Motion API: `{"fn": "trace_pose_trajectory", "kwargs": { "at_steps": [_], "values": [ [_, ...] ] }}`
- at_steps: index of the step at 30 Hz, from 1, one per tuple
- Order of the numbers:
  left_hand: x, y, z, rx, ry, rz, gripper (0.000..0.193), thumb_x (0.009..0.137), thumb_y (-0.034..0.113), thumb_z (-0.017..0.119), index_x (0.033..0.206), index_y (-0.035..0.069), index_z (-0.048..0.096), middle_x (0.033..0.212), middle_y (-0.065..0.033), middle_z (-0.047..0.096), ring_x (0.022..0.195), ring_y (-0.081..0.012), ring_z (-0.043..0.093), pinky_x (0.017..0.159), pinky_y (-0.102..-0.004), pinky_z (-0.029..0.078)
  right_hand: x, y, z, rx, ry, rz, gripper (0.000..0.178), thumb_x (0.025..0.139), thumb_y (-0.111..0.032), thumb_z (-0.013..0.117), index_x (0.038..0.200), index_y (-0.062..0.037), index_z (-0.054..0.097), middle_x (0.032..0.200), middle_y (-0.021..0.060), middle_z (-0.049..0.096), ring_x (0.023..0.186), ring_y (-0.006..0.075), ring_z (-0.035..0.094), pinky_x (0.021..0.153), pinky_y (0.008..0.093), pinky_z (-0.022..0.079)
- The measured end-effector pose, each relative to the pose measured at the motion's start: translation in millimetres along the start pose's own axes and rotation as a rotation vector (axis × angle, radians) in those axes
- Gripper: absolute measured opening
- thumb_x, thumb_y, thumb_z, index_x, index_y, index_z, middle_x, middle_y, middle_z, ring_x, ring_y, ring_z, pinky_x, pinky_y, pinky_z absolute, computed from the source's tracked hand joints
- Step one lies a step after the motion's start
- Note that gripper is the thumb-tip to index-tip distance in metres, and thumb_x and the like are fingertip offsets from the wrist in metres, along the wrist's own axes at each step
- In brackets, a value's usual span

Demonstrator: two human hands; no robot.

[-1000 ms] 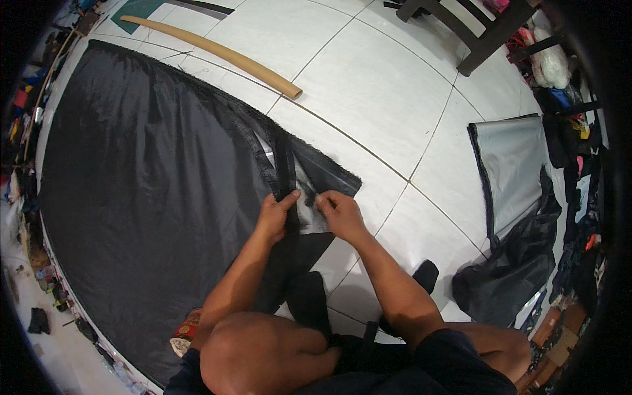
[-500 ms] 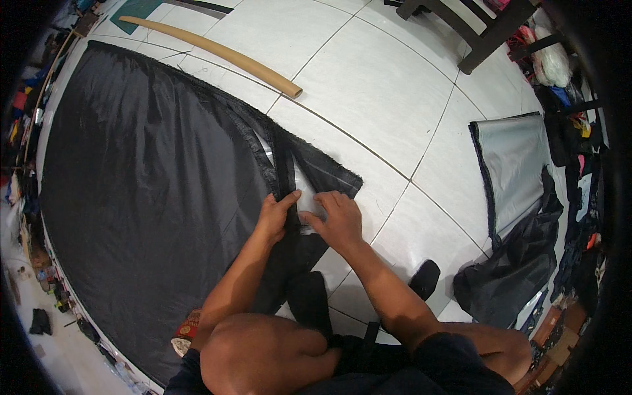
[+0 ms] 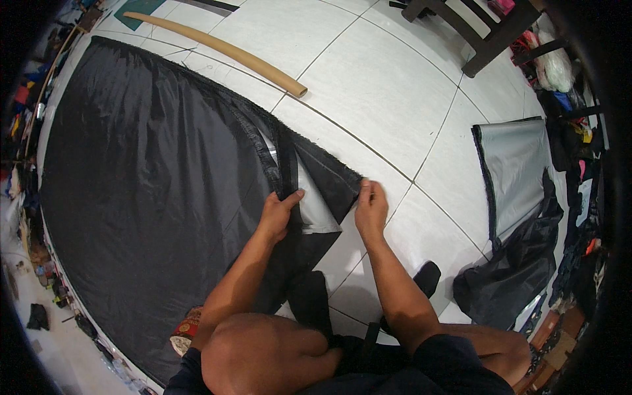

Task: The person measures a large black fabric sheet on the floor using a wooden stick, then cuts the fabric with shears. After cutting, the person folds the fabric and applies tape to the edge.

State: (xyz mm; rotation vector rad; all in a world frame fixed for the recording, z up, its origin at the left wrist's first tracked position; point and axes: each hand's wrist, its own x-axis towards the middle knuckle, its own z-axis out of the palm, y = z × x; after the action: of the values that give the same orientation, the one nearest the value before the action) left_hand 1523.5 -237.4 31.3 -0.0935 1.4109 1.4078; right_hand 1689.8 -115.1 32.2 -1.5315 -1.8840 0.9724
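Note:
A large sheet of black fabric [image 3: 158, 178] with frayed edges is spread over the floor on my left and in front of me. At its right end the layers part, and a silver underside [image 3: 316, 204] shows between them. My left hand [image 3: 280, 212] is closed on the folded-back edge of the fabric, thumb on top. My right hand [image 3: 370, 204] pinches the fabric's far right corner. The fingertips of both hands are partly hidden by the cloth.
A long tan cardboard tube [image 3: 230, 52] lies on the white tiles beyond the fabric. Another black and silver fabric piece [image 3: 513, 178] lies at the right. Dark furniture legs [image 3: 484, 49] stand at the far right. A red cylindrical container [image 3: 186, 329] sits beside my left forearm.
My right hand has moved right and slightly away from me, from the silver opening to the fabric's corner, which it now grips. More silver underside shows. My left hand keeps its hold.

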Motion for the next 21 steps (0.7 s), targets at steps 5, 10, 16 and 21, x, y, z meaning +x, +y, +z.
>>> {"fn": "trace_pose_trajectory", "kwargs": {
  "at_steps": [5,10,16,21],
  "values": [
    [-8,7,4,-0.020,0.011,-0.050,0.024,0.089,0.014,0.073,0.107,0.002,0.062,0.099,-0.0078,0.068,0.086,-0.0193,0.064,0.078,-0.0365,0.052,-22,-30,-3,0.049,-0.059,-0.487,0.018,0.092,-0.023,0.066,0.098,-0.0066,0.063,0.091,0.0124,0.062,0.082,0.0311,0.062,0.075,0.0424,0.047],
    [-4,6,1,0.047,-0.012,-0.017,0.022,0.089,0.015,0.073,0.105,0.003,0.063,0.098,-0.0084,0.069,0.085,-0.0194,0.065,0.076,-0.0365,0.053,-20,-17,15,-0.153,-0.347,-0.535,0.019,0.084,-0.027,0.074,0.084,-0.0089,0.070,0.083,0.0064,0.068,0.078,0.0283,0.063,0.072,0.0412,0.046],
    [-2,1,-1,-0.005,-0.020,0.004,0.021,0.089,0.014,0.073,0.104,0.003,0.063,0.098,-0.0080,0.069,0.086,-0.0188,0.065,0.078,-0.0360,0.053,-7,-19,9,-0.049,-0.501,-0.182,0.027,0.095,-0.029,0.063,0.086,-0.0056,0.073,0.081,0.0114,0.070,0.078,0.0302,0.065,0.077,0.0401,0.049],
    [-5,5,6,0.007,0.015,-0.017,0.021,0.088,0.013,0.073,0.103,0.003,0.063,0.096,-0.0071,0.068,0.087,-0.0180,0.064,0.080,-0.0366,0.052,4,1,-2,0.155,-0.186,0.087,0.036,0.101,-0.034,0.052,0.098,-0.0022,0.069,0.087,0.0181,0.066,0.082,0.0346,0.063,0.075,0.0417,0.049]
  ]
}}
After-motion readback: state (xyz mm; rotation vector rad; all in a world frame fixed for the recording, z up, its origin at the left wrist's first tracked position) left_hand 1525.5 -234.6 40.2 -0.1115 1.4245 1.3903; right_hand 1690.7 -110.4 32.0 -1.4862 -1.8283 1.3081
